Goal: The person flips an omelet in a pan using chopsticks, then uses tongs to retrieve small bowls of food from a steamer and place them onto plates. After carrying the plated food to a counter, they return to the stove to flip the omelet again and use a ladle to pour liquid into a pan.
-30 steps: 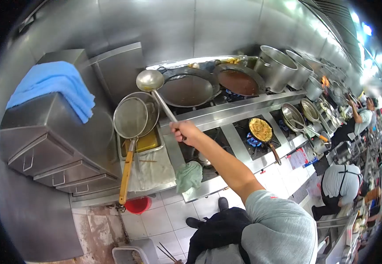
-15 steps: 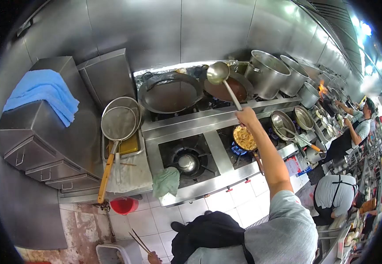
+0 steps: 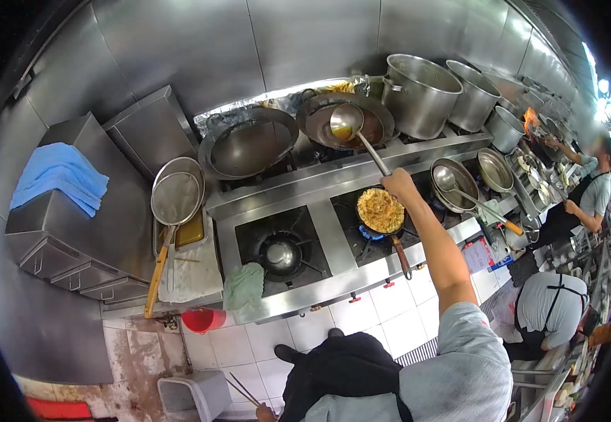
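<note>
My right hand (image 3: 400,184) is closed round the handle of a long steel ladle (image 3: 374,151). The ladle's bowl is above a dark wok (image 3: 312,116) on the back burners, with a little yellow liquid in it. Just below that hand, a frying pan (image 3: 404,257) holding a round, golden-brown cooked food (image 3: 380,211) sits over a blue flame. Its handle points toward my body, untouched. Low in the view, my left hand (image 3: 266,413) grips a pair of chopsticks (image 3: 243,390), tips pointing up and left; only part of this hand shows.
Another large wok (image 3: 247,144) and tall pots (image 3: 425,98) line the back. Strainers (image 3: 177,197) lie at left, near a green cloth (image 3: 244,287). A second ladle (image 3: 478,200) rests in a pan at right. One co-worker (image 3: 590,193) stands farther right; another bends over (image 3: 553,309).
The ladle's bowl has turned and come lower over the back wok; yellow liquid now shows in it. My view has shifted, showing more of the frying pan. Both hands keep their holds.
</note>
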### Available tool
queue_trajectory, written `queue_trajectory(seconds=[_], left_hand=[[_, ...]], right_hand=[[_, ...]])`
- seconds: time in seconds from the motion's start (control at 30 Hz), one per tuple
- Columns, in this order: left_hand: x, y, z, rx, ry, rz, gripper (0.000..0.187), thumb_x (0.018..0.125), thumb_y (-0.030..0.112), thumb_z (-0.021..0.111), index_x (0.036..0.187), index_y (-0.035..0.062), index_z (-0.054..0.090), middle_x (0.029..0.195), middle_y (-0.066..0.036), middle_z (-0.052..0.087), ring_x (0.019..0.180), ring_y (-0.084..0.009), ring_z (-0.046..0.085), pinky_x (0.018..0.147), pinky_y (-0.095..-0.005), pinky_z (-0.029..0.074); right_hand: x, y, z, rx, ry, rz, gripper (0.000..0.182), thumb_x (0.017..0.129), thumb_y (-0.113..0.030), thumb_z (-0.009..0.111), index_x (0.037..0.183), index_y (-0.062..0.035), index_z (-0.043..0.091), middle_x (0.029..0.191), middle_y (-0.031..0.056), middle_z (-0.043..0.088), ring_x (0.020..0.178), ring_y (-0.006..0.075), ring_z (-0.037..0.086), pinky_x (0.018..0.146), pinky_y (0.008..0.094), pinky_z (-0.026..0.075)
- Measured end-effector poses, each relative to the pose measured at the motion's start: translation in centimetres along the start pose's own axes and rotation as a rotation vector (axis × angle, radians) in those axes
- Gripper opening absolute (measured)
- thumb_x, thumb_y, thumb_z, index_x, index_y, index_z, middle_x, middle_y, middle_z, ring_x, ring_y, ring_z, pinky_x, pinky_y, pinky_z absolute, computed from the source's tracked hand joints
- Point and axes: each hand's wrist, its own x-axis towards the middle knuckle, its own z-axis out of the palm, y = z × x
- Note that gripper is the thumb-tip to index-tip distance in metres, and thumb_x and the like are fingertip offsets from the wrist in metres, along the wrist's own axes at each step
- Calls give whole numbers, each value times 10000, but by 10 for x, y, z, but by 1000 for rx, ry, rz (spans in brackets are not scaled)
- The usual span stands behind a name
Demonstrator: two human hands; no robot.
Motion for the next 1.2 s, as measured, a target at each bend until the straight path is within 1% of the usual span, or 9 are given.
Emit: queue_trajectory(seconds=[0.23, 0.43, 0.57, 0.77, 0.83, 1.0, 1.07, 1.13, 1.2], left_hand=[[-3, -18, 33, 80, 28, 116, 247, 830, 202, 480, 604, 103, 461, 502, -23, 412, 338, -135, 380, 298, -334, 266], [-23, -21, 57, 731, 276, 345, 210, 779, 158, 517, 622, 24, 556, 572, -155, 559, 511, -310, 564, 455, -435, 407], [-53, 37, 79, 345, 121, 34, 117, 728, 135, 541, 689, 34, 588, 652, -202, 578, 627, -366, 583, 557, -474, 455], [-40, 64, 84, -62, -40, -258, 123, 861, 204, 496, 808, 94, 505, 511, -52, 439, 365, -208, 423, 320, -393, 329], [-44, 76, 87, -70, -76, -277, 136, 894, 248, 480, 846, 120, 482, 496, -1, 388, 320, -147, 351, 271, -328, 256], [-58, 83, 87, -41, -101, -240, 171, 879, 242, 486, 804, 89, 478, 485, -9, 388, 328, -147, 378, 280, -313, 296], [-58, 75, 85, -66, -129, -203, 193, 870, 248, 483, 805, 66, 479, 482, -16, 389, 326, -147, 382, 278, -307, 315], [-53, 70, 82, 25, -216, -239, 188, 866, 250, 494, 801, 73, 484, 481, -11, 385, 330, -144, 383, 279, -304, 313], [-54, 71, 81, 64, -196, -235, 183, 863, 247, 503, 798, 77, 485, 484, -10, 385, 332, -143, 385, 280, -305, 312]], right_hand=[[20, 36, -11, 453, -92, 117, 232, 745, -109, 605, 634, 87, 550, 525, 150, 534, 406, 235, 537, 388, 366, 408], [-1, 42, -43, 466, -131, 100, 189, 754, -71, 617, 629, -17, 487, 491, 28, 423, 353, 122, 392, 313, 272, 276], [-23, 48, -71, 702, -231, 179, 170, 776, -101, 618, 670, -34, 503, 542, 13, 447, 385, 90, 379, 323, 248, 268], [-97, 74, -107, 737, -286, 173, 198, 806, -170, 635, 722, -71, 486, 596, -23, 436, 414, 45, 353, 338, 211, 242], [-121, 86, -113, 732, -287, 217, 199, 807, -169, 638, 725, -66, 489, 598, -24, 435, 411, 44, 352, 337, 209, 244], [-167, 128, -94, 666, -246, 323, 147, 790, -139, 632, 778, -16, 553, 563, -11, 427, 387, 69, 360, 323, 239, 261], [-181, 143, -74, 439, -165, 321, 179, 796, -160, 656, 767, -6, 569, 552, 24, 492, 421, 110, 439, 367, 269, 336], [-192, 169, -45, 58, 23, 42, 198, 760, -160, 671, 769, 22, 594, 593, 89, 565, 492, 182, 522, 473, 332, 415], [-206, 178, -30, -19, 59, 118, 210, 730, -159, 676, 779, 28, 595, 621, 138, 583, 566, 246, 564, 572, 370, 442]])
